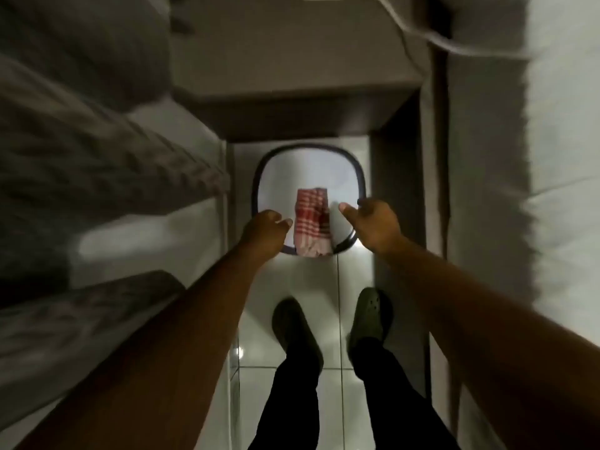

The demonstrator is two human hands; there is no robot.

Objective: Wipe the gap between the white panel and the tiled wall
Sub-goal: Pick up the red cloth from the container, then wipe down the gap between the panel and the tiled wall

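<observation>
A red-and-white checked cloth (pixel 312 222) hangs over the near rim of a white bin with a dark rim (pixel 259 177) on the tiled floor. My left hand (pixel 264 227) hovers just left of the cloth, fingers loosely curled, holding nothing. My right hand (pixel 373 222) is just right of the cloth, thumb pointing toward it, and looks to rest on the bin's dark rim. A pale tiled wall (pixel 565 157) runs along the right. I cannot single out the white panel in this blurred view.
Blurred shelves (pixel 97 177) fill the left side. A dark ledge (pixel 292 118) juts out above the bin. My feet in dark clogs (pixel 371 315) stand on glossy floor tiles (pixel 324 280) in a narrow passage. A cable (pixel 406 24) crosses the top.
</observation>
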